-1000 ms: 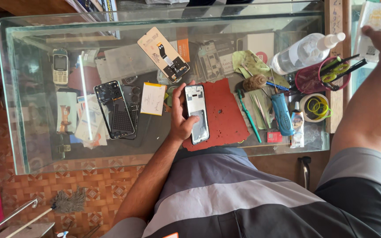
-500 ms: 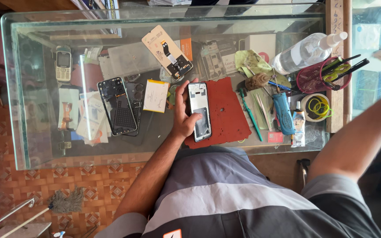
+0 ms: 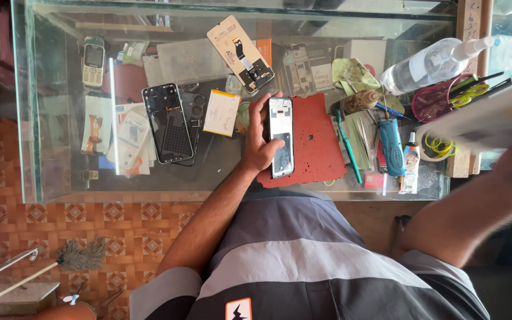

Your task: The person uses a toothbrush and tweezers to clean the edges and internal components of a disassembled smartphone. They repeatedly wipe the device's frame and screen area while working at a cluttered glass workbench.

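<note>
left hand (image 3: 260, 145): fingers gripping phone (image 3: 281, 145) lying on red mat (image 3: 315, 148) on glass table (image 3: 60, 189) | right hand: mostly out of frame, blurred white box (image 3: 481, 121) passing there, grip unclear

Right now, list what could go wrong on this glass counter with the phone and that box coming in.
1. The left hand alone steadies the opened phone on the red mat; a nudge could slide it onto bare glass.
2. The right arm carries a blurred white box above the spray bottle and pink tool basket; it might knock them over. The right hand itself is out of sight.
3. The phone's exposed inside could pick up debris from the speckled mat.
</note>
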The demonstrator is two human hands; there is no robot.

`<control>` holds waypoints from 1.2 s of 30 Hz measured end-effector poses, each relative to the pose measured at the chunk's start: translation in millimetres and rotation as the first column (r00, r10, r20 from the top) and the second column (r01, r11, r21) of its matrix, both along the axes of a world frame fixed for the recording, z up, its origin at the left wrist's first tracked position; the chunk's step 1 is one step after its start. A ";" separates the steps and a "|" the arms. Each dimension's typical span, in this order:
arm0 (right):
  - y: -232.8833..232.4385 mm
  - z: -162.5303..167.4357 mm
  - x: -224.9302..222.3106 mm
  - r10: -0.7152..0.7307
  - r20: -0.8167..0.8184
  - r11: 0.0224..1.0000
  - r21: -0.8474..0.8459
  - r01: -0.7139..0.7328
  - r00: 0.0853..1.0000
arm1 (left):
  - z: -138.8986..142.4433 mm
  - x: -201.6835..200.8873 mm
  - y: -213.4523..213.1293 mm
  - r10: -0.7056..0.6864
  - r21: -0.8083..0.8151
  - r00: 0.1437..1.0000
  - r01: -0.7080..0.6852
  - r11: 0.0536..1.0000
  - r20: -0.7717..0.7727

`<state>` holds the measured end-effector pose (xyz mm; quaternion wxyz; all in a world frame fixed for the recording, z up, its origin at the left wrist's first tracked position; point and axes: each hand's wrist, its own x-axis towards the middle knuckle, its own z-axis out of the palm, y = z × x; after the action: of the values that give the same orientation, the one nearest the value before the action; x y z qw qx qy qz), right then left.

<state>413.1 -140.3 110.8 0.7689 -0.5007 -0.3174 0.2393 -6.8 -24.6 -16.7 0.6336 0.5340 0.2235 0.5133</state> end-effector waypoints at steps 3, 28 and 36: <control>33.8 2.0 -80.6 0.138 0.271 0.984 0.074 -0.164 0.953 | -4.5 3.4 -0.3 0.017 0.016 1.000 -0.017 1.000 -0.006; 137.3 -20.0 -356.7 0.665 0.629 0.733 -0.447 -0.512 0.402 | -11.2 11.7 0.9 0.109 0.053 0.988 -0.104 0.993 -0.113; 40.5 -29.1 -216.6 0.315 0.891 0.856 -0.415 0.308 0.327 | -11.0 6.2 -2.2 0.030 -0.114 0.998 -0.036 0.993 -0.054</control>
<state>196.5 -99.8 81.8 0.2724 -0.7294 -0.6272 -0.0196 -0.5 -26.8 -27.7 0.6486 0.5060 0.2779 0.4961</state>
